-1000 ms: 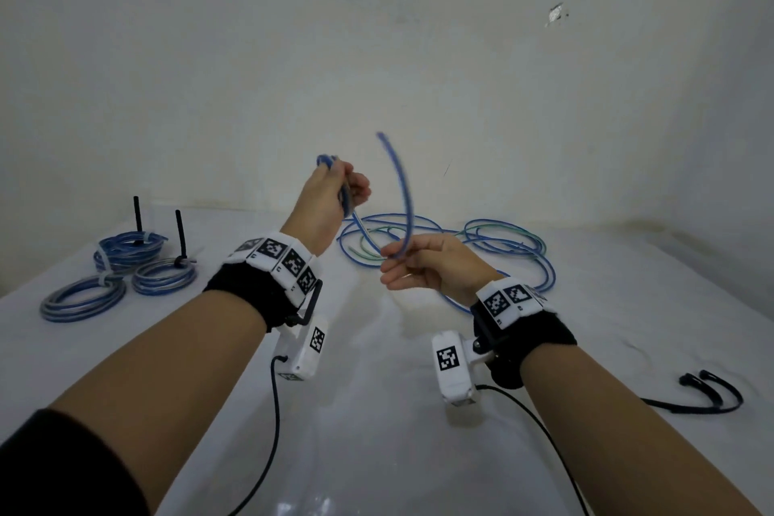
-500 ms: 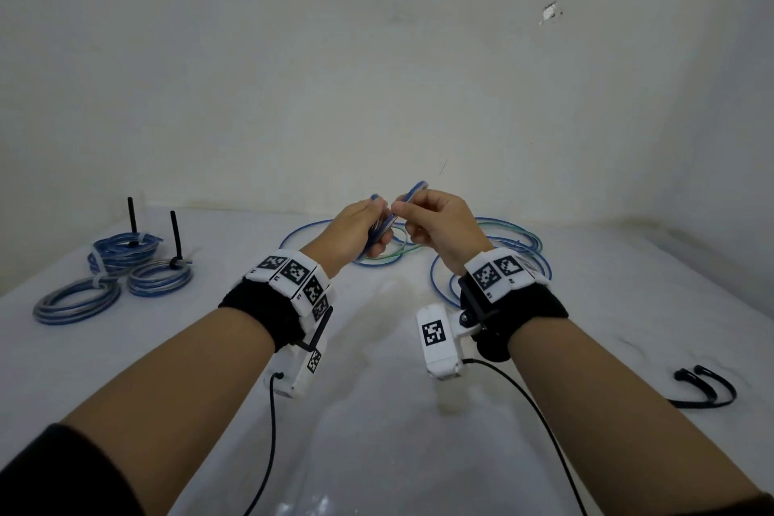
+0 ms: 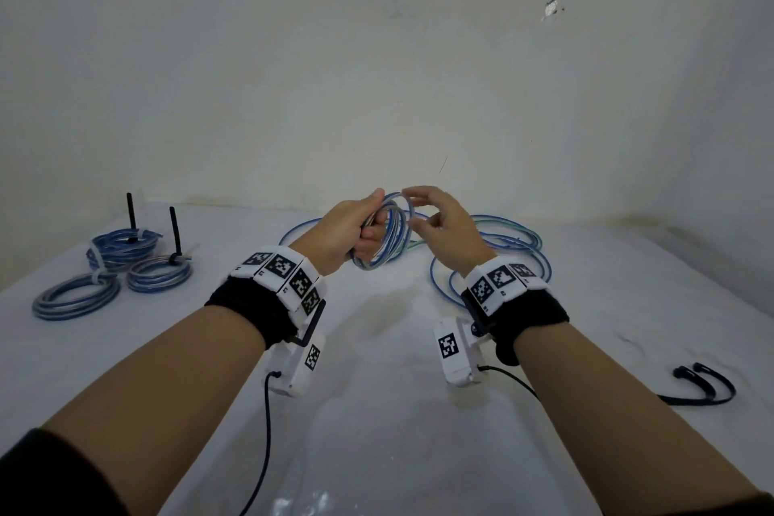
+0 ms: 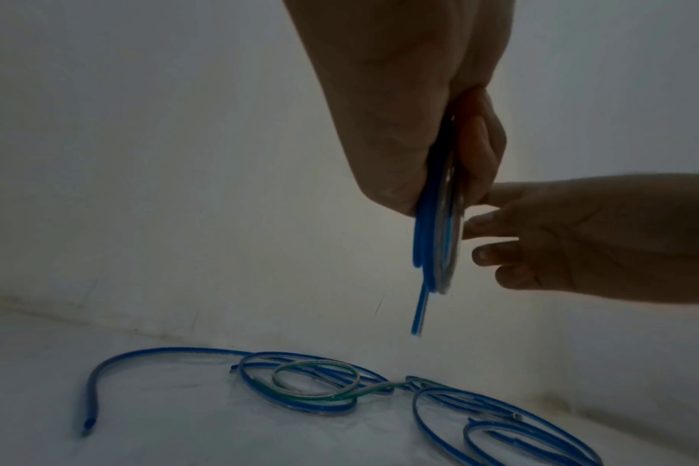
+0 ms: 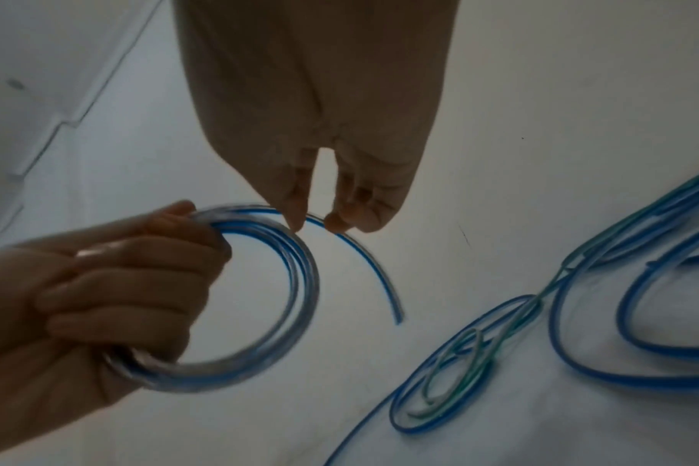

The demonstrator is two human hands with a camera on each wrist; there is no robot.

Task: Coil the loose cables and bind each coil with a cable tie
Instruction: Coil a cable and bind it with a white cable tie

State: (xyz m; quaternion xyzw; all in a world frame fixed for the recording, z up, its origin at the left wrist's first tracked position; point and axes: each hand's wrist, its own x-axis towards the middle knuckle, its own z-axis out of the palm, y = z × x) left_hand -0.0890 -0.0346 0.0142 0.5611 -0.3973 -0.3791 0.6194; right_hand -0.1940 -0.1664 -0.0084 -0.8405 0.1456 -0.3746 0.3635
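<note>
My left hand (image 3: pixel 368 222) grips a small coil of blue cable (image 3: pixel 387 241) held upright above the table; several turns pass through its curled fingers (image 5: pixel 132 283). In the left wrist view the coil (image 4: pixel 439 239) is edge-on below the palm. My right hand (image 3: pixel 412 207) pinches the coil's free tail (image 5: pixel 376 268) between thumb and fingertips (image 5: pixel 296 217) at the coil's top. The tail's end hangs free. More loose blue and green cable (image 3: pixel 509 241) lies on the white table (image 3: pixel 377 411) behind both hands.
Three bound coils (image 3: pixel 77 300) (image 3: pixel 159 274) (image 3: pixel 121 247) lie at the table's left, two with black tie tails standing upright. Two black cable ties (image 3: pixel 703 388) lie at the right. The wall runs close behind the table.
My hands came together and dropped lower. The single raised arc of cable is now wound into a small coil in my left hand. My right hand now pinches the tail at its top.
</note>
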